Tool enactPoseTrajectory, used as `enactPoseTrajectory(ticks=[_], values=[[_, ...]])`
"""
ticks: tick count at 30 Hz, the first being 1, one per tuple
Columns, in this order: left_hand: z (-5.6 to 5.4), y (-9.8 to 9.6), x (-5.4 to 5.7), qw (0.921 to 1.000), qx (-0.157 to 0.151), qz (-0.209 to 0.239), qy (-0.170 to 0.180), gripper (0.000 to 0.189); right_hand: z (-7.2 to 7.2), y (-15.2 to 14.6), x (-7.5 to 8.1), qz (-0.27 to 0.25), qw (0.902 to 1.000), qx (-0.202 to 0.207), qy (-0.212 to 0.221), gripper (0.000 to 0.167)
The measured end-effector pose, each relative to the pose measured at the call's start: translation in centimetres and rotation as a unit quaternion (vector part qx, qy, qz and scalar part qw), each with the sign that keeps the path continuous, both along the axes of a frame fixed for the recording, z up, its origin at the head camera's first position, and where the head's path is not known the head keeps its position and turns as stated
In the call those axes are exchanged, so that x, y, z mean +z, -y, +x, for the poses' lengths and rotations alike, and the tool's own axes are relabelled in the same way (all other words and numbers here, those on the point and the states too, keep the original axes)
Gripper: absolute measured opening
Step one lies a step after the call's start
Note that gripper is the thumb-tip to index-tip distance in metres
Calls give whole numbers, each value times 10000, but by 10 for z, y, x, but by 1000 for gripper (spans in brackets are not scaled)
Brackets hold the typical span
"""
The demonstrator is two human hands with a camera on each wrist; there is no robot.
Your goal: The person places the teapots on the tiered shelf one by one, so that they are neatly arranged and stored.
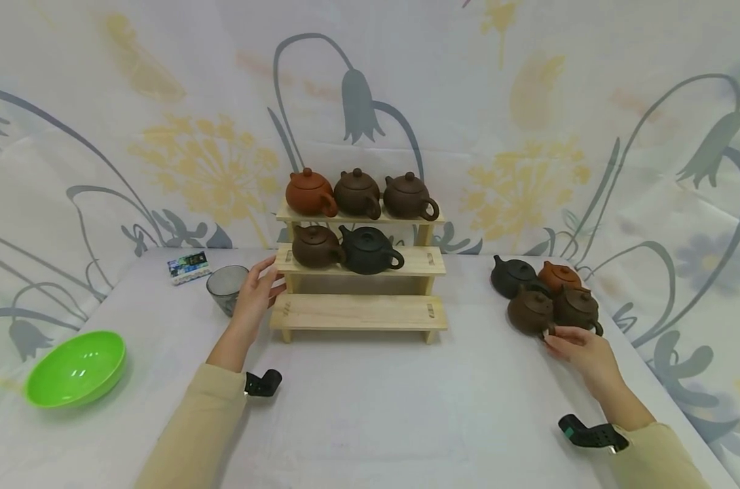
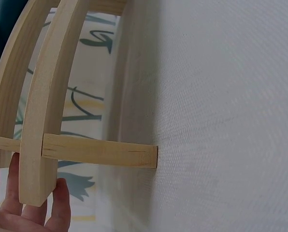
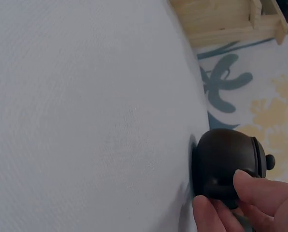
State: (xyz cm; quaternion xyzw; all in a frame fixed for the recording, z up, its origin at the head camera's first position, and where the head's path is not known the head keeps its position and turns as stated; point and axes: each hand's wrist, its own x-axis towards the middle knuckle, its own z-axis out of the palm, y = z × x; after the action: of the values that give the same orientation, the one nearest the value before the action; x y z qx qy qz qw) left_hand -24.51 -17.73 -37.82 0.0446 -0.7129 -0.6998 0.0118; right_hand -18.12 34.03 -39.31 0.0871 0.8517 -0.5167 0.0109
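Note:
At the right, my right hand (image 1: 580, 350) pinches the handle of a dark brown teapot (image 1: 530, 312), with the thumb and fingers on the handle side in the right wrist view. That teapot is the front left one of a cluster with a black teapot (image 1: 512, 277), an orange-brown teapot (image 1: 558, 275) and another brown teapot (image 1: 578, 309). My left hand (image 1: 255, 295) holds the left end of the middle tier of a wooden stepped stand (image 1: 358, 312), its fingers on both sides of the board (image 2: 47, 111).
On the top tier sit a reddish teapot (image 1: 309, 193) and two brown teapots. The middle tier bears a brown teapot (image 1: 315, 248) and a black teapot (image 1: 370, 251). Left of the stand are a grey glass (image 1: 225, 282), a small printed card (image 1: 189, 267) and a green bowl (image 1: 77, 370).

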Motion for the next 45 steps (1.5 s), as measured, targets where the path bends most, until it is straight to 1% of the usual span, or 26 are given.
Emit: enactPoseTrajectory(ticks=[1,3,8,11,13,16,20,23,26,30,34,37,45], values=[[0,0,0,10000,13,-8,0,50,-1,0,-1,-110,9999,74,-68,50],[-1,0,0,10000,27,-20,2,50,-2,-1,-3,-166,9997,100,-153,48],[0,0,0,10000,24,-29,29,50,-5,3,-3,35,9997,-220,-44,45],[0,0,0,10000,28,-19,78,50,-5,7,-2,-73,9993,-364,-31,46],[1,0,0,9999,29,-31,93,49,-5,10,-1,-165,9991,-368,-122,47],[1,0,0,9999,37,-74,98,49,-8,15,1,-374,9976,-524,-260,46],[0,1,-1,10000,23,-69,54,49,-8,26,12,-236,9969,-383,-648,41],[0,2,-2,10000,-6,-21,-4,50,-5,37,26,5,9952,-40,-982,40],[0,3,-3,10000,-12,11,-32,51,-4,47,36,-50,9936,86,-1125,39],[-1,3,-4,10000,-28,-26,-32,51,-6,58,48,-175,9928,244,-1157,39],[-1,2,-4,10000,-14,-34,-21,51,-11,68,58,-103,9925,433,-1136,41],[-1,2,-4,10000,6,0,-19,51,-13,76,65,-76,9911,558,-1203,41],[0,1,-1,10000,-11,17,5,50,-21,96,75,-172,9879,831,-1299,37]])
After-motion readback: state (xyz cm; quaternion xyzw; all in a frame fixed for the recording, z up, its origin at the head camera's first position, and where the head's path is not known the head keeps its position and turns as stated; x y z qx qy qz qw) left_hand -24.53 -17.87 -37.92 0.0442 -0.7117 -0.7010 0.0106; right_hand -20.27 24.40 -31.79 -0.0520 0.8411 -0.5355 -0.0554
